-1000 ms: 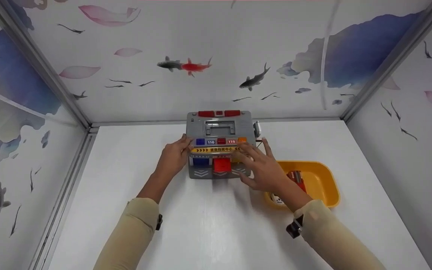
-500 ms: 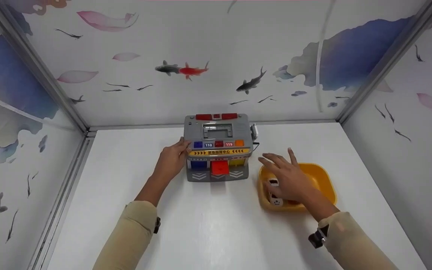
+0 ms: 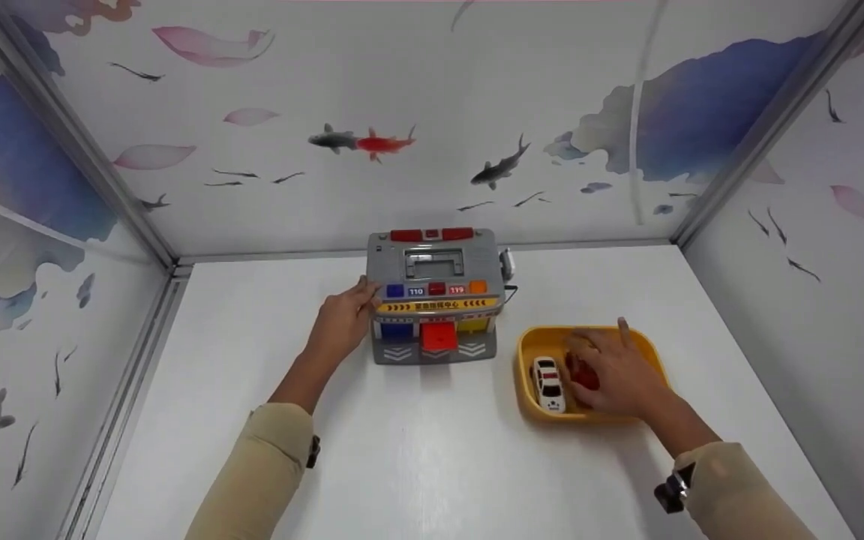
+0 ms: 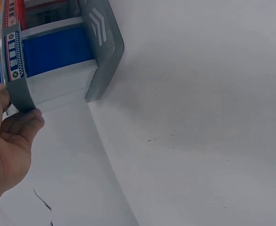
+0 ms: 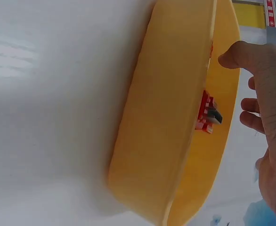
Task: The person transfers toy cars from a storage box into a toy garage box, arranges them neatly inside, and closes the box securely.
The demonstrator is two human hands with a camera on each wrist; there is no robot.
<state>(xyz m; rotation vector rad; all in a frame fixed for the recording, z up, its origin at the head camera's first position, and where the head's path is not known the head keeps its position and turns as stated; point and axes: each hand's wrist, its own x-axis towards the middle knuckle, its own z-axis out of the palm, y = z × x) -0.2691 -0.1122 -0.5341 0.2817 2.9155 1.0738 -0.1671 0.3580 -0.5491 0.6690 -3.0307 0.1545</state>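
A grey toy rescue station [image 3: 387,259] stands at the back of the table, with blue, red and yellow doors in front. Its middle red flap [image 3: 439,337] sticks out forward. My left hand [image 3: 342,319] grips the station's upper left edge, thumb on one side and fingers on the other in the left wrist view. My right hand [image 3: 619,375] hangs over a yellow tray [image 5: 161,108], just above a red toy vehicle [image 5: 206,113] partly hidden by the hand. In the right wrist view its fingers look apart from the vehicle. Beside it lies a white toy car [image 3: 549,386].
The white tabletop [image 3: 402,465] stretches in front of the station. Printed panels with metal frame edges [image 3: 139,210] enclose the back and both sides. A small handle-like part [image 3: 508,264] juts from the station's right side.
My right hand has left the station's front and moved right and down into the yellow tray, over the red vehicle. My left hand keeps its hold on the station.
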